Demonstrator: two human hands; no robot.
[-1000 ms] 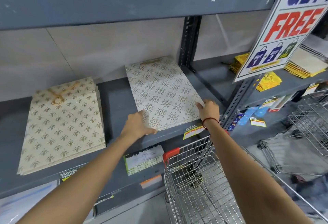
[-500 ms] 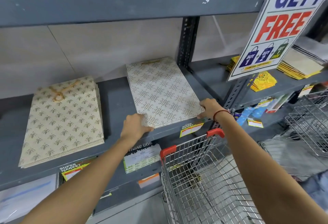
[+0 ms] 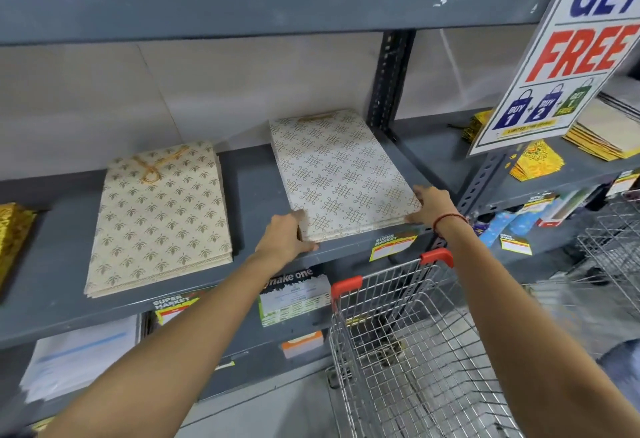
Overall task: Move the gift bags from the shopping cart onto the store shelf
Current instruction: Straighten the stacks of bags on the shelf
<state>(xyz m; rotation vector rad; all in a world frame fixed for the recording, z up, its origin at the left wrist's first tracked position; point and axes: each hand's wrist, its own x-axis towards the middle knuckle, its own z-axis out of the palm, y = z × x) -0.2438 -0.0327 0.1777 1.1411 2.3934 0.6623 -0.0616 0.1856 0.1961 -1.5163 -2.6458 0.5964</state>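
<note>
Cream patterned gift bags [image 3: 341, 179] lay flat in a stack on the grey shelf [image 3: 254, 195]. The left hand [image 3: 282, 236] gripped the near left corner; the right hand [image 3: 429, 205] pinched the near right corner (thumb underneath), above the shopping cart [image 3: 408, 344].

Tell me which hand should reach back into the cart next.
Right, probably. The right hand rests at the white bag stack's near right corner, directly above the shopping cart. The left hand sits at the stack's left corner, farther away.
</note>
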